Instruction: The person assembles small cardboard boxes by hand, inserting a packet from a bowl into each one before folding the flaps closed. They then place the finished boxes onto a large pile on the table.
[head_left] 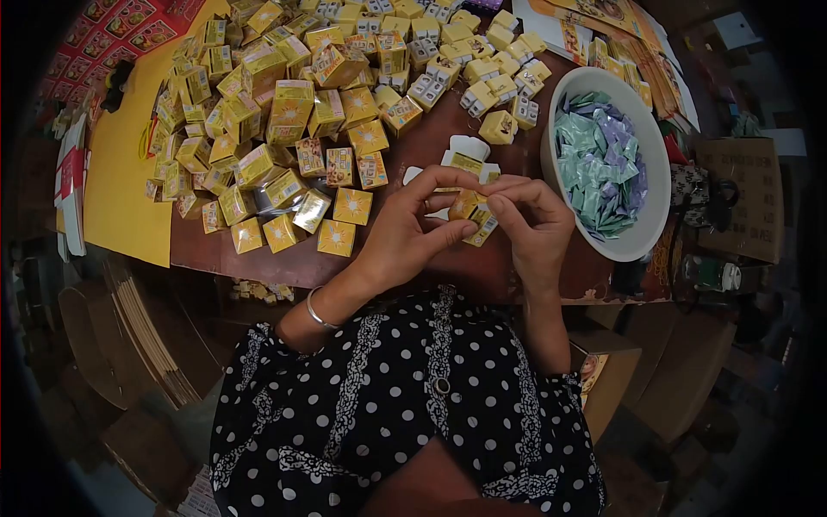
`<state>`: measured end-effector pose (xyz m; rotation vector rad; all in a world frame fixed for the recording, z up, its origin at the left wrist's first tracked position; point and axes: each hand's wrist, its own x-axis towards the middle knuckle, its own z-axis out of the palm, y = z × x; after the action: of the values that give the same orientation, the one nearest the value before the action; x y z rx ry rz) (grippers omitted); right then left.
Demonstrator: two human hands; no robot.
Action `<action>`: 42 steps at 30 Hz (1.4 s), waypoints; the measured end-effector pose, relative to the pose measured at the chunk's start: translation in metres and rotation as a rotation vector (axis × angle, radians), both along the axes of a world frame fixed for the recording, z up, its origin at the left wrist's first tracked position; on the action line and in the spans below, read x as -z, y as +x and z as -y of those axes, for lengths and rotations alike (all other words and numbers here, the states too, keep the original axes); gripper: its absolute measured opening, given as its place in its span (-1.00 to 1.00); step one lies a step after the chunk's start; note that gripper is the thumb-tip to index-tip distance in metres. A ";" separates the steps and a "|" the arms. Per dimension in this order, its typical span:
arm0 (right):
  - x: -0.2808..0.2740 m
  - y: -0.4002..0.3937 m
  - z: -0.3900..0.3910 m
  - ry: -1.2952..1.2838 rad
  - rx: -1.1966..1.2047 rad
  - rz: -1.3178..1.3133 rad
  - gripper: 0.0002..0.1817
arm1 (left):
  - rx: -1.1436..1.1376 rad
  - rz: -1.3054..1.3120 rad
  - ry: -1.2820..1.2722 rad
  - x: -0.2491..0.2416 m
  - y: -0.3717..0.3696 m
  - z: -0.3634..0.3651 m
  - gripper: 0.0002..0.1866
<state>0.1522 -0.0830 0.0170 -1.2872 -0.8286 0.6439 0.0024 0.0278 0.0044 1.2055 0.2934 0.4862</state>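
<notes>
A small yellow printed box (480, 226) is held between both hands over the front of the table. My left hand (422, 220) pinches it from the left, thumb on its near side. The fingers of my right hand (532, 215) are closed at its upper right corner, where the fingertips of both hands meet. Just behind the hands lies an unfolded carton piece (468, 153) with white flaps, partly hidden by my fingers. To the right stands a pale round basin (564, 202) holding many small green and purple packets (594, 155).
A big heap of closed yellow boxes (289, 112) covers the table's left and middle. Small cream-yellow pieces (500, 127) lie at the back. A yellow sheet (121, 189) is at left, and a cardboard box (741, 198) stands right of the basin.
</notes>
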 end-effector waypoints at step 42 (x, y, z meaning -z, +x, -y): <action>0.020 0.018 0.035 -0.251 0.266 0.143 -0.81 | -0.255 -0.444 1.198 0.001 0.016 -0.056 -0.37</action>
<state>0.1699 -0.1184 -0.0031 -1.6546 -0.6900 0.4553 0.0188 0.0840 0.0029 2.4763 0.5720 0.6314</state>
